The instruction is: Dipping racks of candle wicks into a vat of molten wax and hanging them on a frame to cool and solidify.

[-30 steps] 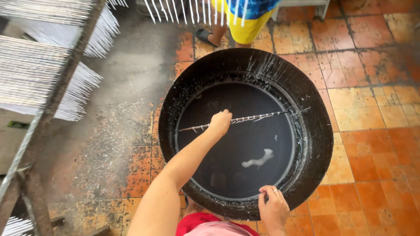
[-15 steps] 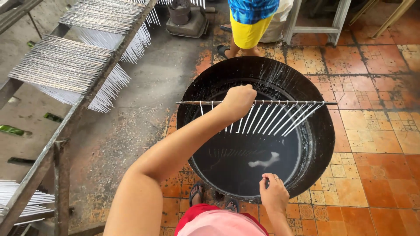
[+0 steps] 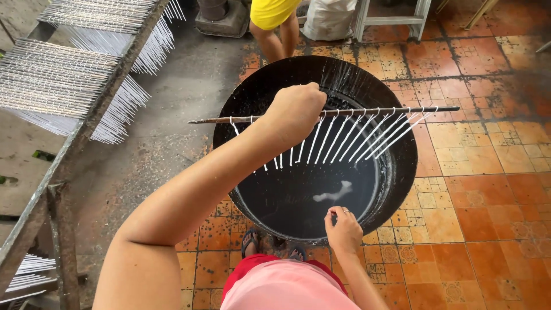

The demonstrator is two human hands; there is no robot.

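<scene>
Head view: left hand (image 3: 294,109) fists a thin, light brown stick (image 3: 367,111) mid-length; its dangling white wax-coated strands (image 3: 344,138) look fragile; right hand (image 3: 343,229) pinches the black vat rim (image 3: 367,221).

A candle-dipping workshop: racks of white tapers (image 3: 74,74) are hanging at ten o'clock beside a big black vat (image 3: 321,149) sitting on the tiled floor (image 3: 488,189).

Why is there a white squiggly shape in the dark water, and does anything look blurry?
Head view: the white squiggle is a bright reflection on the dark liquid in the black basin. The left hand gripping the rod of hanging white strands looks sharp; the near forearm looms large, stretched by the wide lens. The light is soft, with no hard shadows.
</scene>
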